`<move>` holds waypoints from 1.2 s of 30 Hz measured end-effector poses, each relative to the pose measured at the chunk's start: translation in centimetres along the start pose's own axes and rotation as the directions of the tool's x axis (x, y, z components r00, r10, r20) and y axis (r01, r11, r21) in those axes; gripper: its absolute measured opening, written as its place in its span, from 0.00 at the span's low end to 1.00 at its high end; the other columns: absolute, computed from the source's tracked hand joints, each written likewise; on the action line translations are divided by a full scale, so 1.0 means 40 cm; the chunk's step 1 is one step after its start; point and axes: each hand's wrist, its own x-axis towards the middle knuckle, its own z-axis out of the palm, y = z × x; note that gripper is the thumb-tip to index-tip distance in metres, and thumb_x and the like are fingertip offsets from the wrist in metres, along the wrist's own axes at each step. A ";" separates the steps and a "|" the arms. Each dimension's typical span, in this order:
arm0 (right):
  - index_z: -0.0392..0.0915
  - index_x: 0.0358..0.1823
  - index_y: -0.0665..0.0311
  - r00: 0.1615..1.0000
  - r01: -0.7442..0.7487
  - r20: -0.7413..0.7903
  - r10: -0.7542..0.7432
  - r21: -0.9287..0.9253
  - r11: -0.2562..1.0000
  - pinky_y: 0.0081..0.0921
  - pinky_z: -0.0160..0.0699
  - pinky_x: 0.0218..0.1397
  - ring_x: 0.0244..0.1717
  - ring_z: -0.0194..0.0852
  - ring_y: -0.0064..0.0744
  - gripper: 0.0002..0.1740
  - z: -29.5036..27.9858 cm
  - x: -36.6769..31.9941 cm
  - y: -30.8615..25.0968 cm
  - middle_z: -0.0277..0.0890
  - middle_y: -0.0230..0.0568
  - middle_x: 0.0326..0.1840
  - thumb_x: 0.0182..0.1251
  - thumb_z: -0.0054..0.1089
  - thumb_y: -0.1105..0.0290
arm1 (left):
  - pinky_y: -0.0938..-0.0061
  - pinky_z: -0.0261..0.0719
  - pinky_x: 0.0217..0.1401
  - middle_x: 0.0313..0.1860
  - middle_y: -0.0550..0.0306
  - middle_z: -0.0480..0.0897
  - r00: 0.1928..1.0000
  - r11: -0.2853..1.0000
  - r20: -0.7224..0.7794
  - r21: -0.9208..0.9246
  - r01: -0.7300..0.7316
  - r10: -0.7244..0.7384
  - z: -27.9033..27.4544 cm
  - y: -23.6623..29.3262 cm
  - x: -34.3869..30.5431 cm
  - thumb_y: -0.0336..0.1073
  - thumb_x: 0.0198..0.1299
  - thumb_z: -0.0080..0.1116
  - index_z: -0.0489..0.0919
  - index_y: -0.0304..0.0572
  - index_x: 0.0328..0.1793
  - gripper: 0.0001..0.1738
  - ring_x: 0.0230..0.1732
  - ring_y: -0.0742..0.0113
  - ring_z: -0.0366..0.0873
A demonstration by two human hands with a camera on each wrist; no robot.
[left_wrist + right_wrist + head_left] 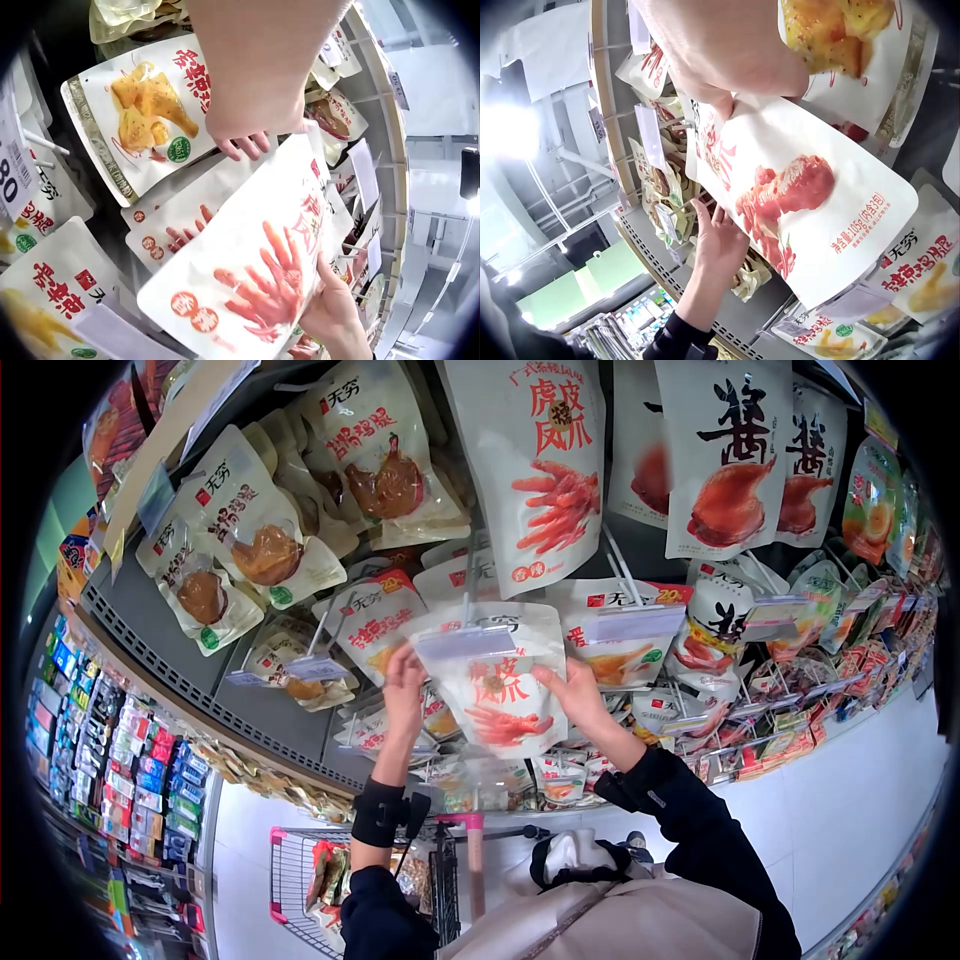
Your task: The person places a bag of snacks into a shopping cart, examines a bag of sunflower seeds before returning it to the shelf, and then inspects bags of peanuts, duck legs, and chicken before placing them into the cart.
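A white bag of chicken feet (515, 725) is in front of the shelf, tilted, with a picture of red feet on its front. My right hand (580, 700) grips its side edge, the thumb on the printed face and the other fingers hidden behind. In the right wrist view the right hand (727, 52) pinches the bag (810, 187) near its top. My left hand (403, 695) is beside the bag's opposite edge, fingers loosely spread. A clear price-tag holder (465, 643) overlaps the bag's upper part. Another chicken feet bag (176, 225) hangs behind it.
Larger chicken feet bag (545, 480) and sauce-labelled bags (725, 470) hang above. Chicken leg bags (265, 550) are at upper left, and metal hooks with tags (630, 625) jut out around the hands. A shopping cart (290, 870) holding packets stands below.
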 end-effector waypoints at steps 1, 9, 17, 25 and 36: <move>0.73 0.43 0.71 1.000 0.010 -0.010 -0.011 -0.020 1.000 0.17 0.69 0.39 0.35 0.69 0.15 0.15 -0.002 0.004 0.008 0.77 0.33 0.36 0.60 0.57 0.66 | 0.80 0.68 0.51 0.48 0.57 0.75 0.999 0.999 0.030 0.047 0.021 -0.023 0.013 0.008 -0.018 0.29 0.60 0.49 0.67 0.35 0.55 0.17 0.50 0.73 0.71; 0.64 0.22 0.70 0.979 0.134 -0.123 -0.164 -0.216 0.967 0.20 0.56 0.22 0.20 0.50 0.15 0.15 -0.032 0.039 0.088 0.60 0.31 0.14 0.57 0.59 0.69 | 0.86 0.67 0.37 0.33 0.65 0.78 0.989 0.994 -0.096 0.015 0.112 -0.110 0.036 -0.025 -0.001 0.29 0.56 0.54 0.76 0.38 0.41 0.07 0.34 0.82 0.71; 0.58 0.16 0.70 0.958 0.112 -0.189 -0.215 -0.442 0.890 0.29 0.53 0.20 0.16 0.43 0.29 0.22 -0.008 0.121 0.052 0.53 0.46 0.11 0.55 0.59 0.64 | 0.82 0.70 0.41 0.37 0.63 0.78 0.983 0.989 -0.179 0.141 0.051 -0.025 0.051 -0.042 0.083 0.25 0.54 0.50 0.75 0.35 0.44 0.10 0.38 0.78 0.73; 0.76 0.38 0.72 0.965 0.136 -0.176 -0.196 -0.306 0.942 0.18 0.69 0.33 0.27 0.70 0.17 0.13 -0.014 0.156 0.036 0.79 0.38 0.28 0.58 0.58 0.68 | 0.84 0.68 0.41 0.35 0.65 0.78 0.978 0.992 -0.208 0.127 0.018 0.009 0.066 -0.063 0.090 0.22 0.52 0.50 0.75 0.37 0.41 0.10 0.36 0.80 0.72; 0.70 0.34 0.74 0.964 0.157 -0.166 -0.209 -0.281 0.947 0.20 0.66 0.32 0.26 0.66 0.20 0.10 -0.032 0.163 0.076 0.75 0.38 0.27 0.56 0.58 0.73 | 0.86 0.69 0.41 0.36 0.64 0.78 0.981 0.995 -0.193 0.097 0.030 -0.011 0.081 -0.055 0.082 0.20 0.52 0.48 0.74 0.35 0.44 0.12 0.38 0.79 0.74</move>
